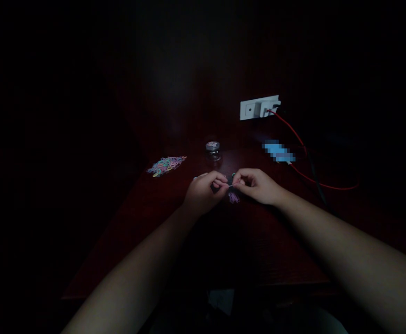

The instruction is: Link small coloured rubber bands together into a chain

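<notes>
My left hand (206,191) and my right hand (256,185) meet over the dark red table, fingertips pinched close together. Between them both hold a small pale rubber band (230,185), seen only as a short light strip. Just below the fingertips lies a little bunch of purple rubber bands (234,198). A tiny green band (233,175) shows behind the right fingers. To the left, a loose pile of pastel rubber bands (166,165) is spread on the table. A small clear jar (213,151) with its lid on stands behind my hands.
A phone with a blue, blurred screen (278,151) lies at the back right. Its red cable (314,183) runs over the table to a charger in the white wall socket (249,109). A dark cable (314,171) hangs nearby. The surroundings are very dark.
</notes>
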Tool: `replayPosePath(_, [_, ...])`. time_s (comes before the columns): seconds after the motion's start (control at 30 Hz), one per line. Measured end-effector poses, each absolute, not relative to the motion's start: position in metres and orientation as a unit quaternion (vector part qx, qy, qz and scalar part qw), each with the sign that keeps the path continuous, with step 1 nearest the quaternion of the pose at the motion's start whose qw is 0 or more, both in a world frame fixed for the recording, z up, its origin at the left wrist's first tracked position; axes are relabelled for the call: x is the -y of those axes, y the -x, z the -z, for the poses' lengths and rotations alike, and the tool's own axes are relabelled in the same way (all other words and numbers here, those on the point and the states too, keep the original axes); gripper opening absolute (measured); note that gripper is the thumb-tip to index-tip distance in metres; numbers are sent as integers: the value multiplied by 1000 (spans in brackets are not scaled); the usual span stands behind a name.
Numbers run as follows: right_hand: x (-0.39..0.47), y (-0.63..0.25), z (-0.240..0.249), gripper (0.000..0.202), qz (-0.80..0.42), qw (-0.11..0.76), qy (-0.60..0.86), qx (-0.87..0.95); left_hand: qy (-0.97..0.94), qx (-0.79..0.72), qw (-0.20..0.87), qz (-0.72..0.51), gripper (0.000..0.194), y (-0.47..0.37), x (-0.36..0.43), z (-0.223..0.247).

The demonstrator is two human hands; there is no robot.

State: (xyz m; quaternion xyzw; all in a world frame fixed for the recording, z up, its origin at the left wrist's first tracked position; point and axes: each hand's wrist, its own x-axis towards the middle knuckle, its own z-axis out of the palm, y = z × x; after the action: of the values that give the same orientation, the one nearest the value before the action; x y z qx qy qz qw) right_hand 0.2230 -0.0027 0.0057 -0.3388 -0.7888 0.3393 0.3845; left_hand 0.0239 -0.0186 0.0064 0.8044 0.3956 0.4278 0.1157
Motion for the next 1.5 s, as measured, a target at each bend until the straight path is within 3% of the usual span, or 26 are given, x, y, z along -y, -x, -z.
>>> replayPosePath(0.37, [4,-222,-7,21,-327,380,351,791,-805,-398,124,-421,6,-22,18,-8])
replayPosePath(0.57, [-1,-229,-8,17,-280,343,360,821,-830,-383,157,-374,21,-19,17,-1])
replayPosePath(0.97, [-9,-232,-1,13,-219,253,341,879,-902,-347,53,-253,12,-15,11,-1])
replayPosePath(1.27, [-12,-234,0,15,-152,301,393,856,-917,-320,56,-230,13,-13,10,6])
replayPosePath(1.5, [-2,-234,-8,10,-206,150,440,861,-926,-316,64,-197,15,-16,13,0])
